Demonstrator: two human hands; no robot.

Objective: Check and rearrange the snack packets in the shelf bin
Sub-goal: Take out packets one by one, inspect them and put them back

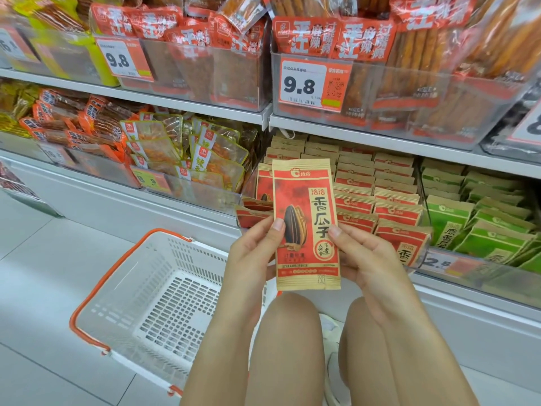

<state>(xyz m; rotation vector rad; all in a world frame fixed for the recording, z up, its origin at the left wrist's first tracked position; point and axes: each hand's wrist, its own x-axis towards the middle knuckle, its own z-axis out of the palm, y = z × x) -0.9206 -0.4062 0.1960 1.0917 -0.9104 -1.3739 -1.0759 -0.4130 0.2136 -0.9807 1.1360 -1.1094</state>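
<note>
A red and tan sunflower-seed packet [306, 221] stands upright in front of the shelf bin [445, 263], face toward me. My left hand [251, 253] grips its left edge, thumb on the front. My right hand [366, 259] grips its right edge the same way. Behind it, several matching red packets [377, 197] stand in rows inside the clear bin on the lowest shelf. A few red packets at the bin's left end [254, 212] lean and splay outward.
Green packets [480, 227] fill the bin to the right. A white shopping basket [152, 291] with orange handles sits on the floor at my left. My knees are below the packet. Upper shelves [380, 139] carry bins of red snack packs with 9.8 price tags.
</note>
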